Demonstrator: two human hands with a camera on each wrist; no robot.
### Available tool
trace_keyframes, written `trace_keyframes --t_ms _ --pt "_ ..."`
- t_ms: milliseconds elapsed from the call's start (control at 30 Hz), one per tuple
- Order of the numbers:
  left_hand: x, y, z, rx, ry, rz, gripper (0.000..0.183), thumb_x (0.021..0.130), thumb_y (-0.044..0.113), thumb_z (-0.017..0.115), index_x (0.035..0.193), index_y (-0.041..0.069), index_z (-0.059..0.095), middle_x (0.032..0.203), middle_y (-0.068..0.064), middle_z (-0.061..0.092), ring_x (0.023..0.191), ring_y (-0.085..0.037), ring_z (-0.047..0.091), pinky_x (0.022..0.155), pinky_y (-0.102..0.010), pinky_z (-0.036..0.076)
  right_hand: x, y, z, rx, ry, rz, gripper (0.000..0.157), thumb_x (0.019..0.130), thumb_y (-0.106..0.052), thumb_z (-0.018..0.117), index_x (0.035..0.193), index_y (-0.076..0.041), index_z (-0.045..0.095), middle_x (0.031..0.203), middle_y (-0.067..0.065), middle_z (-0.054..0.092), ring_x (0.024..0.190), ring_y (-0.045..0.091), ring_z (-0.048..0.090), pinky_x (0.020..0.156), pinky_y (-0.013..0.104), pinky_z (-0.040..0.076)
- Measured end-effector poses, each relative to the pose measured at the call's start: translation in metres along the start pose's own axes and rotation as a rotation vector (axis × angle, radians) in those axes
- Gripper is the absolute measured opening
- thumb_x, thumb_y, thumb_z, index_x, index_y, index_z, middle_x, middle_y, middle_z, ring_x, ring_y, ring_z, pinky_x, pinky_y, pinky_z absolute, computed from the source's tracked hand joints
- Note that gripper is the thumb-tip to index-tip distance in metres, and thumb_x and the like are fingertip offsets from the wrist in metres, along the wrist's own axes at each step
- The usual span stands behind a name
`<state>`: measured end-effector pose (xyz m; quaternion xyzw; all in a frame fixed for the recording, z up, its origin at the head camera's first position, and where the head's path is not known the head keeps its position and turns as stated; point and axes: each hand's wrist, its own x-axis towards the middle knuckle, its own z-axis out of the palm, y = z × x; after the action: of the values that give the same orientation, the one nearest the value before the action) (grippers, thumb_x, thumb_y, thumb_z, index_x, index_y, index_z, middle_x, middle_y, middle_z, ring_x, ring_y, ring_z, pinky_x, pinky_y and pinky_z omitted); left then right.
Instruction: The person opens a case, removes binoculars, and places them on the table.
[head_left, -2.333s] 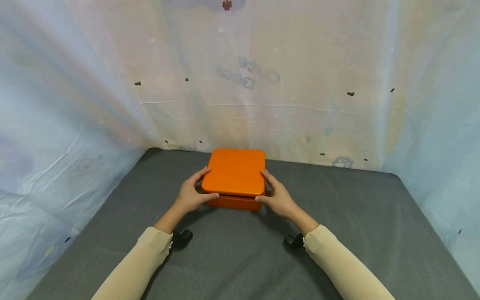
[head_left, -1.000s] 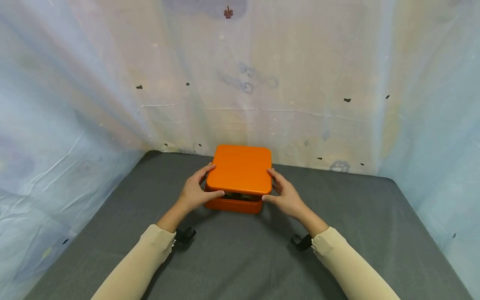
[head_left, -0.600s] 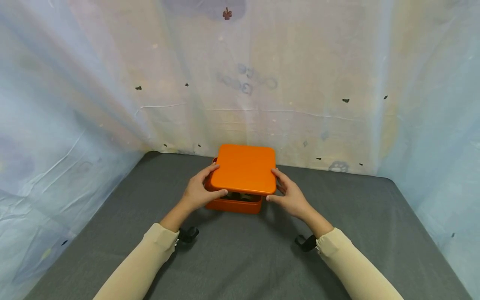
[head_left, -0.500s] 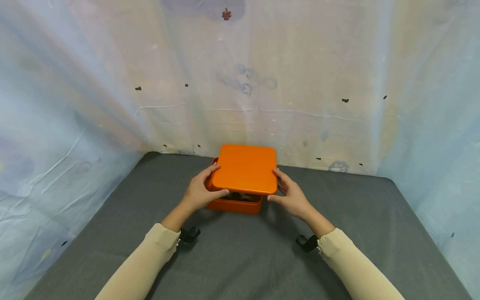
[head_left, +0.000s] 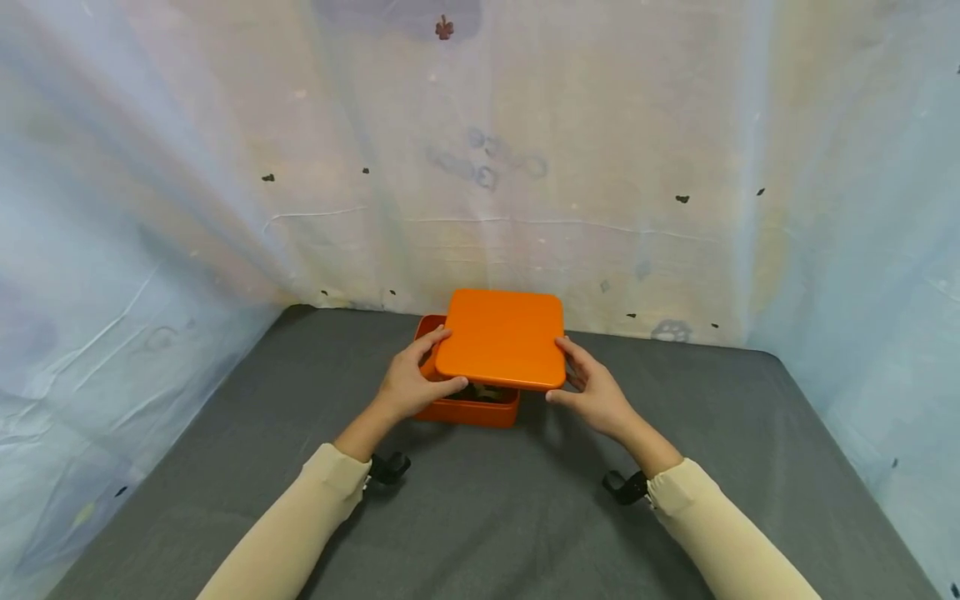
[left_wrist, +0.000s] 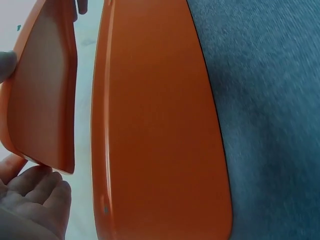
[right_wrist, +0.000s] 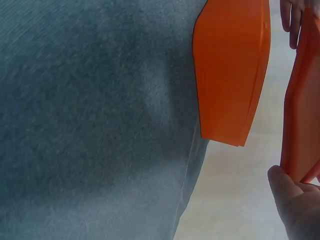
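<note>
Both hands hold a flat orange lid [head_left: 504,337] by its two sides, raised above an orange box [head_left: 474,412]. My left hand [head_left: 412,375] grips the lid's left edge, thumb at the front corner. On the opposite edge, my right hand [head_left: 597,395] grips with its thumb near the front right corner. The lid sits shifted right of the box, so the box's left rim shows. Through the front gap some dark and pale contents appear, mostly hidden by the lid. In the left wrist view a gap separates the lid's underside [left_wrist: 42,90] from the box wall [left_wrist: 160,125].
The box stands on a grey cloth-covered table [head_left: 480,517], close to its back edge. Behind and on both sides hangs a pale patterned curtain [head_left: 480,150]. Each wrist carries a black strap [head_left: 390,468] near its cream sleeve.
The lid, at first nearly level with the box rim, has been lifted off and moved right with both hands. The front gap has widened and the box's left rim has come into view.
</note>
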<state>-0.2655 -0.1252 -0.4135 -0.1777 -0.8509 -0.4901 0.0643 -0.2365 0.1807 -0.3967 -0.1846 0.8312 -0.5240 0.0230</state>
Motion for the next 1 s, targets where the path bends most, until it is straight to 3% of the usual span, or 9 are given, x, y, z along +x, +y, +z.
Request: trace_keyframes --t_ms 300,733,1000 --pt "0.006 0.003 0.013 -0.051 -0.022 -0.006 0.082 0.073 0.032 0.084 0.144 0.021 0.045 0.154 -0.004 0.037 0.137 -0.028 0.043 0.109 -0.048 0.04 -0.005 0.007 -0.011 -0.011 0.003 0.009 0.084 0.086 0.0 0.069 0.154 -0.008 0.02 0.162 0.013 0.012 0.148 0.033 0.019 0.112 0.048 0.034" --pt "0.009 0.015 0.028 -0.043 -0.031 0.007 0.081 0.073 0.033 0.084 0.143 0.018 0.047 0.155 -0.003 0.036 0.138 -0.029 0.04 0.11 -0.05 0.039 -0.017 0.01 -0.028 -0.034 0.007 0.001 0.083 0.087 -0.001 0.068 0.154 -0.006 0.02 0.162 0.015 0.013 0.148 0.035 0.016 0.111 0.053 0.032" --pt "0.016 0.025 0.046 0.023 -0.038 -0.003 0.082 0.072 0.038 0.083 0.144 0.02 0.046 0.155 0.002 0.037 0.133 -0.026 0.047 0.105 -0.046 0.044 -0.024 0.015 -0.044 -0.07 0.017 0.026 0.084 0.086 -0.002 0.069 0.154 -0.006 0.02 0.162 0.014 0.014 0.148 0.035 0.018 0.109 0.049 0.036"
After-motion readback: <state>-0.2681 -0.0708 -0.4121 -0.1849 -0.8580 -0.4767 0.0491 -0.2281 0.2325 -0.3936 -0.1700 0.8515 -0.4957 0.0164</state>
